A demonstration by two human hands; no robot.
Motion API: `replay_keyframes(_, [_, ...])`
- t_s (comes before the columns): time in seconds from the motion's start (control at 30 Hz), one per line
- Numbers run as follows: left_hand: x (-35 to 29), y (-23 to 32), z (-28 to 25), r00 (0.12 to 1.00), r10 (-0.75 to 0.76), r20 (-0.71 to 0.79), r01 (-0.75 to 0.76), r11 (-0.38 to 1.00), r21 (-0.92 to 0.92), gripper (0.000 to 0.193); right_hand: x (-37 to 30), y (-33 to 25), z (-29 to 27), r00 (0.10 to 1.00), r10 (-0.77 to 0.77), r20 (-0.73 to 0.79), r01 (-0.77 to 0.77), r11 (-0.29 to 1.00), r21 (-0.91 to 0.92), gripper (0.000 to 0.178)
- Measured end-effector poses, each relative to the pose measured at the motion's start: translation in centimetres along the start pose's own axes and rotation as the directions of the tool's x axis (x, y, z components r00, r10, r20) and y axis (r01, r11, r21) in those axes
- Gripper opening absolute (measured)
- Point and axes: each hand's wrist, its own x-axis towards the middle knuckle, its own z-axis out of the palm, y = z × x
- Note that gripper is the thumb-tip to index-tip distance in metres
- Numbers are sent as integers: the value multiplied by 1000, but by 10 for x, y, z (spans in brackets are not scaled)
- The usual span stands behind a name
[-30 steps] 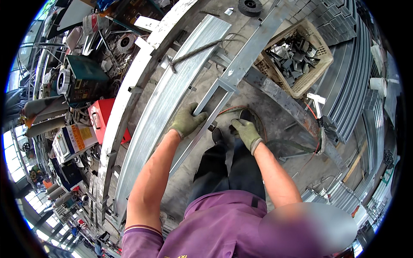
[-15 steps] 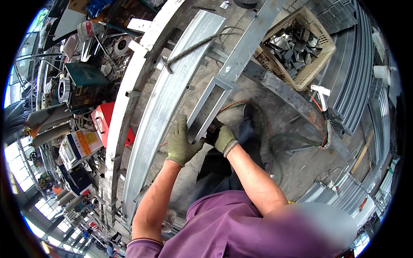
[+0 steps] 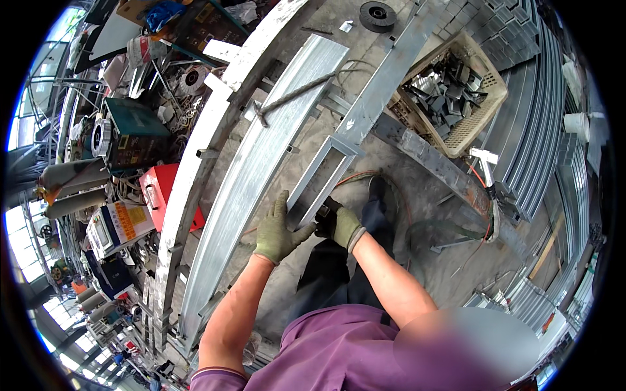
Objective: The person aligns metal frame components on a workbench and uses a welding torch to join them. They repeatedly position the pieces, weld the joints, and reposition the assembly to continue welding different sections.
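Note:
A narrow rectangular frame of grey metal tube [image 3: 315, 177] lies slanting in front of me, its far end resting by a long flat steel bar [image 3: 365, 107]. My left hand [image 3: 279, 233], in a green-grey work glove, grips the frame's near left end, with the thumb reaching across toward the right. At the near right end is my right hand [image 3: 344, 227], gloved alike, with its fingers curled in. Something dark shows at those fingertips; whether it is a tool or the glove's own dark coating is unclear. The frame's near edge is partly hidden between the hands.
A wide galvanized channel [image 3: 251, 159] runs along the left, with a rod [image 3: 293, 94] lying across it. Far right stands a beige crate [image 3: 492, 98] of metal offcuts. A welding gun [image 3: 484, 156] hangs near a beam. A black spool [image 3: 377, 16] lies far off; hoses cross the floor.
The whole view has shifted slightly, so the scene sits lower and the black spool shows more fully. Both hands stay at the frame's near end, with little movement.

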Motion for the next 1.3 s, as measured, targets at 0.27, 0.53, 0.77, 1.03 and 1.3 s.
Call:
replay_keyframes(0.27, [15, -16, -5, 975, -155, 157, 191, 950, -248, 65, -24, 15, -20, 947, -320, -35, 273, 856, -439, 26])
replay_keyframes(0.53, [24, -6, -1, 945, -289, 156, 312, 938, -152, 59, 31, 25, -34, 818, -552, -160, 132, 451, -883, 23])
replay_keyframes(0.77, [24, -13, 10, 915, -382, 126, 396, 913, -103, 55, -4, 19, -15, 870, -488, -70, 294, 627, -722, 40])
replay_keyframes(1.03, [21, -26, 16, 942, -329, 72, 336, 921, -197, 49, 4, 21, 12, 712, -701, -31, -59, -15, -998, 33])
replay_keyframes(1.3, [23, -21, 16, 940, -338, 54, 342, 933, -112, 49, 13, 20, 0, 703, -711, -22, 302, 327, -896, 24])
